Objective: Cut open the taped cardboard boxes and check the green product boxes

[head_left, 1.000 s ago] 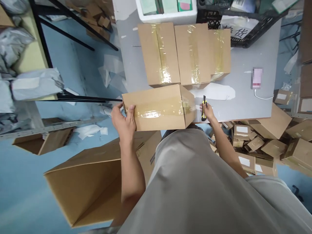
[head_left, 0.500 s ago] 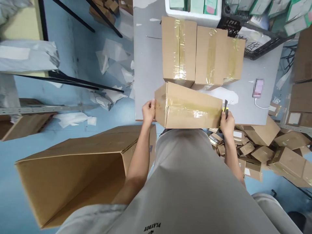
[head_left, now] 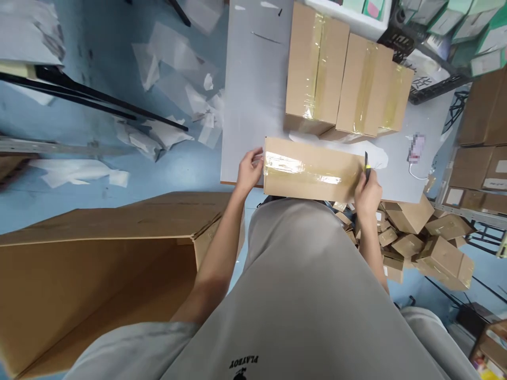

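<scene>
A long cardboard box (head_left: 309, 182) with shiny clear tape along its top lies at the table's near edge, just in front of me. At its left end is my left hand (head_left: 250, 171), the fingers loosely curved and apart, at or very close to the end face. My right hand (head_left: 367, 196) is closed around a box cutter (head_left: 367, 164) with a dark blade pointing away from me and a yellow-marked body. That hand also rests against the box's right end. Behind it, three taped cardboard boxes (head_left: 317, 68) stand in a row on the grey table (head_left: 253, 105).
A large open carton (head_left: 99, 285) stands at my left. Small cardboard boxes (head_left: 412, 237) are heaped on the floor to the right. A black crate (head_left: 439, 89) and white foam box (head_left: 356, 21) hold green-white packages. A phone-like device with a cable (head_left: 415, 148) lies on the table.
The box has turned so its left end face no longer shows and its taped top faces up. My left hand's fingers have loosened at that end. The view has shifted.
</scene>
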Available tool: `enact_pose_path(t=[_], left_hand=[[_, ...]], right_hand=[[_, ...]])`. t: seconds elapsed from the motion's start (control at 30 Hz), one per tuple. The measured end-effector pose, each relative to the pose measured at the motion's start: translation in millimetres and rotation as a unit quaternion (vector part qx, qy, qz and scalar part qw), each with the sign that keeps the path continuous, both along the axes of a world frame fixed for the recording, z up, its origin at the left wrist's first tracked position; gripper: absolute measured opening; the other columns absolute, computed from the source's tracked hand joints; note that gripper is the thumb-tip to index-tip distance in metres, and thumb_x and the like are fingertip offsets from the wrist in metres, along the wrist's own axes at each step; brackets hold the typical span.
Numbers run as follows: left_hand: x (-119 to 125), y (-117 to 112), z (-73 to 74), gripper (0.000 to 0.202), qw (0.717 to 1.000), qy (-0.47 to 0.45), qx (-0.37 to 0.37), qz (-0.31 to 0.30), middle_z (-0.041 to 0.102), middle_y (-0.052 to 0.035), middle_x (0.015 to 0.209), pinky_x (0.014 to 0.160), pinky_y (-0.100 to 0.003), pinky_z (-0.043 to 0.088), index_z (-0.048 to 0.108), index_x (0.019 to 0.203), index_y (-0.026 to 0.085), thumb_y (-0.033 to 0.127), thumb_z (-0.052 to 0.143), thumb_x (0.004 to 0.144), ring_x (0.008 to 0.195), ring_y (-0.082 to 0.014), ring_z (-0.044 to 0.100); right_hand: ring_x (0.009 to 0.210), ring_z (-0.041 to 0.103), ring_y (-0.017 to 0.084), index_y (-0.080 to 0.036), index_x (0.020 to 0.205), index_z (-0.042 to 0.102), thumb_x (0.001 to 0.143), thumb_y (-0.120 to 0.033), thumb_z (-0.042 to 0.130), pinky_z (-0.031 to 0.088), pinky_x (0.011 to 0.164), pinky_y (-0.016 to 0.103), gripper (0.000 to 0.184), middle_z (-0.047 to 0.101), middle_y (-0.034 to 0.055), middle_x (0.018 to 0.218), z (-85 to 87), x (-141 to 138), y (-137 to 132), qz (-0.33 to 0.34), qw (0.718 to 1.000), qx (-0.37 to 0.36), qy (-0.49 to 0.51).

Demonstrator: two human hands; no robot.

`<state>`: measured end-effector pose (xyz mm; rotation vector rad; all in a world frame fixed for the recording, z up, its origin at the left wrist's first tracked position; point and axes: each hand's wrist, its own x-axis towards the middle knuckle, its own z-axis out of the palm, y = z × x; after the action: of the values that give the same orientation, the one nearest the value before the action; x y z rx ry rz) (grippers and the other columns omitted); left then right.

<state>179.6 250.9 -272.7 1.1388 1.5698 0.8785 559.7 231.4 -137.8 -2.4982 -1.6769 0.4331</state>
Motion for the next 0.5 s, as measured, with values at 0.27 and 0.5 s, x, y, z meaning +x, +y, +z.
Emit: enact_pose_path(t=[0.27, 0.5], left_hand=[[-26, 0, 82.1, 0.081, 0.974, 0.037, 0.079, -0.211, 0.031, -0.0118, 0.189, 0.139, -0.068, 0.034, 0.072, 0.148, 0.034, 0.089, 0.076, 0.089, 0.176, -0.0451, 0.027], [-33, -2, 73.2, 0.085, 0.961, -0.006, 0.031, -0.274, 0.022, -0.0115, 0.192, 0.138, -0.065, 0.038, 0.059, 0.162, 0.037, 0.083, 0.076, 0.093, 0.179, -0.0436, 0.020]], right_hand=[[0.114, 0.076, 0.032, -0.022, 0.158, 0.066, 0.118, -0.042, 0.043, 0.061, 0.094, 0.041, 0.051, 0.078, 0.0175, 0.130, 55.3, -44, 10, 0.233, 0.971, 0.049, 0.022], [0.100, 0.076, 0.024, -0.029, 0.164, 0.064, 0.120, -0.029, 0.043, 0.051, 0.073, 0.030, 0.048, 0.081, 0.0097, 0.126, 70.2, -119, 19, 0.449, 0.881, -0.143, -0.030]])
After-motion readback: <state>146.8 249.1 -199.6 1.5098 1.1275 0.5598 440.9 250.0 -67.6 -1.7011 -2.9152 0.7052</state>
